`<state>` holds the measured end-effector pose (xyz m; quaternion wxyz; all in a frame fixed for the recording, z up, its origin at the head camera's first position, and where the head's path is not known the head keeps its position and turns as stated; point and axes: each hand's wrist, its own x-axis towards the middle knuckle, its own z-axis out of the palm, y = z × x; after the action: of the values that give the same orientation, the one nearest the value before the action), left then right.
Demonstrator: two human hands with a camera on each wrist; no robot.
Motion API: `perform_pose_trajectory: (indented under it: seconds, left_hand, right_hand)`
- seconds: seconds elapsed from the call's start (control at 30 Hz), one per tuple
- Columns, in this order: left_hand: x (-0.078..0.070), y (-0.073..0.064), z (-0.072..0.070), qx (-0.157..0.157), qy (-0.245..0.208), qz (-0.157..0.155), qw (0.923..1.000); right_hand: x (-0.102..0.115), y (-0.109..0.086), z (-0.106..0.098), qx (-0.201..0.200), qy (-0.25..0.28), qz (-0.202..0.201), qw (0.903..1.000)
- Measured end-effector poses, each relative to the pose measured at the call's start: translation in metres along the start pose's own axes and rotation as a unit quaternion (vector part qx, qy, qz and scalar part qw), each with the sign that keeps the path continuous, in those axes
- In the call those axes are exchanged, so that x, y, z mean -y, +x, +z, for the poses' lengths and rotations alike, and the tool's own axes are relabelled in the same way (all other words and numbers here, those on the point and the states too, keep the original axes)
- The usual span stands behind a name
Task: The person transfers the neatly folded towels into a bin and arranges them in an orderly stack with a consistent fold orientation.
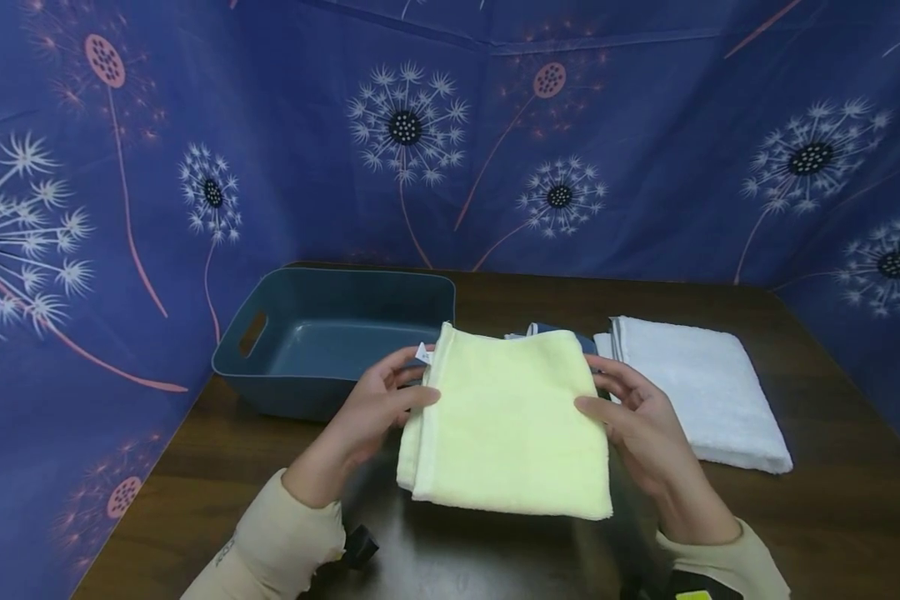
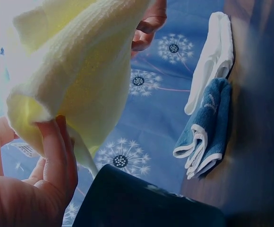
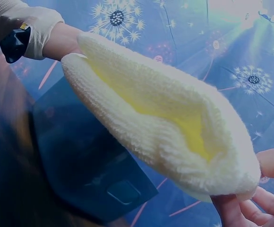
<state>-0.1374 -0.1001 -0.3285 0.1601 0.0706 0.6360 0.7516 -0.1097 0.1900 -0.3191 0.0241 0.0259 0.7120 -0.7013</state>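
A folded pale yellow towel (image 1: 513,425) is held up above the table between both hands. My left hand (image 1: 375,408) pinches its left edge, thumb in front and fingers behind, beside a small white tag (image 1: 423,353). On the opposite edge my right hand (image 1: 641,417) grips the same way. From the left wrist, the towel (image 2: 94,80) shows its layers bowed apart, with left fingers (image 2: 56,151) tucked under a fold. The right wrist view shows the towel (image 3: 165,123) gaping between its layers, the right hand (image 3: 264,198) at its near end.
A dark teal bin (image 1: 270,392) with a handle hole stands at the back left of the wooden table (image 1: 832,508). A folded white towel (image 1: 697,392) lies at right. Beside it, a folded blue towel (image 2: 205,127) with white trim is mostly hidden behind the yellow towel in the head view.
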Motion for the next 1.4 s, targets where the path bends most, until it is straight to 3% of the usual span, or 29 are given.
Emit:
perform_pose_trajectory:
  seconds: [0.7, 0.97, 1.4]
  left_hand:
    - [-0.008, 0.000, -0.017, 0.002, 0.005, -0.001, 1.0000]
    - [-0.011, 0.003, -0.023, 0.005, 0.005, 0.003, 1.0000]
    - [-0.016, 0.006, -0.032, 0.004, 0.019, 0.005, 0.9998]
  right_hand:
    - [0.004, 0.005, 0.016, 0.015, 0.052, -0.018, 0.9984]
    - [0.009, 0.009, 0.023, 0.011, 0.038, -0.022, 0.9990]
    - [0.013, 0.016, 0.033, 0.016, 0.059, -0.020, 0.9979]
